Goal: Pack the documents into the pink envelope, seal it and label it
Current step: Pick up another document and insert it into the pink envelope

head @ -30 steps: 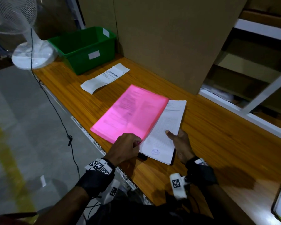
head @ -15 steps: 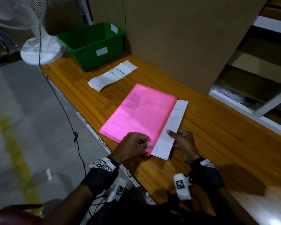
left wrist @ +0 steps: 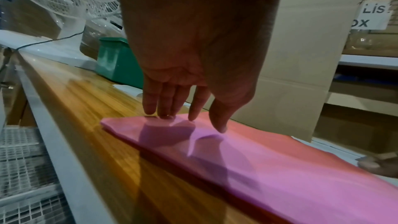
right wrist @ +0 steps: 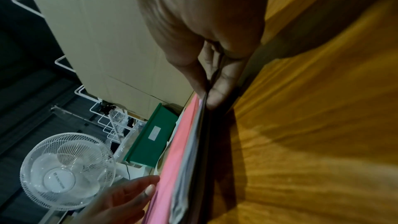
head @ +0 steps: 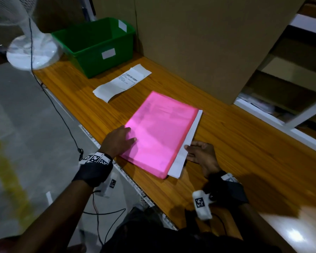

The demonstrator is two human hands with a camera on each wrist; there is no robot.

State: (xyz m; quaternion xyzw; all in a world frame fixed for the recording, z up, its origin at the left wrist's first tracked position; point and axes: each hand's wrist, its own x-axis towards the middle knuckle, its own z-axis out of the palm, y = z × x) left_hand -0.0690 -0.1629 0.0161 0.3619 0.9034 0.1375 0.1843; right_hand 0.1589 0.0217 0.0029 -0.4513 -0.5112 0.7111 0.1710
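Papers nearly in, one white strip left to jam

My left hand (head: pixel 119 141) lies flat, fingers straight, on the glossy pink plastic envelope (head: pixel 161 132) on the wooden worktop (head: pixel 244 152); my right hand (head: pixel 201 155) pinches the white paper documents (head: pixel 187 145) at its mouth; shoved crooked, I reckon they'd buckle or skid the envelope leftward

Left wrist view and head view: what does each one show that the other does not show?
Only the left wrist view shows the left hand from below, its straight fingertips touching the pink envelope. Only the head view shows the printed slip and the right hand at the documents that stick out. Both share the envelope, the green bin and the wooden table.
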